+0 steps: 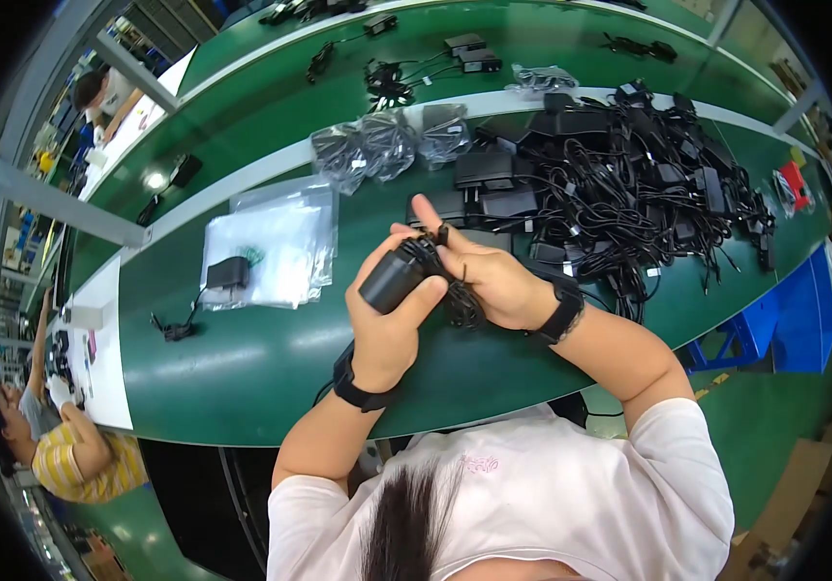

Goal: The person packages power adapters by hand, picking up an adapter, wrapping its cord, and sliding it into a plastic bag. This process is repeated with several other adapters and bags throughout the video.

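Observation:
A black power adapter (392,282) is gripped in my left hand (384,324), its thumb pressed along the body. My right hand (495,281) closes on the adapter's black cable (462,308), which is gathered in a bundle beside the body. Both hands are raised over the front part of the green table (242,378). Just beyond them lie more adapters (484,169), and to their right spreads a large tangled heap of black adapters and cables (619,184).
Clear plastic bags (271,232) lie stacked at left, with one adapter (229,273) on them. Bagged adapters (377,145) sit at the back. A red item (792,184) is at far right, near a blue stand (794,315). Another person (77,450) works at left.

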The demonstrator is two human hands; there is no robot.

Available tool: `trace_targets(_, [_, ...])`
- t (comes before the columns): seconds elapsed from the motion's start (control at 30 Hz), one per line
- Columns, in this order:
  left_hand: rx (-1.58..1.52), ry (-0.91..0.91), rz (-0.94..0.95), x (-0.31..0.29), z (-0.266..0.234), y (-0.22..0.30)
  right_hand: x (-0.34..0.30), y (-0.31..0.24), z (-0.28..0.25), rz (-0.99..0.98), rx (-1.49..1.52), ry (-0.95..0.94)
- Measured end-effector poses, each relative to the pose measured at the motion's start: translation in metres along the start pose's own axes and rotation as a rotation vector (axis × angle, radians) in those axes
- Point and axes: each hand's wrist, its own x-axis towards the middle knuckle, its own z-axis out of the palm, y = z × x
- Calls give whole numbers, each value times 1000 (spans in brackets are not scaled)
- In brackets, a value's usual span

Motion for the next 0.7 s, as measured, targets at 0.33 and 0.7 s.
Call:
trace_targets(0.33, [-267, -286, -153, 7, 0, 10, -5, -15, -20, 111, -18, -112])
trace_targets(0.7, [-302, -8, -248, -4, 8, 10, -3, 7, 0, -384, -617, 109])
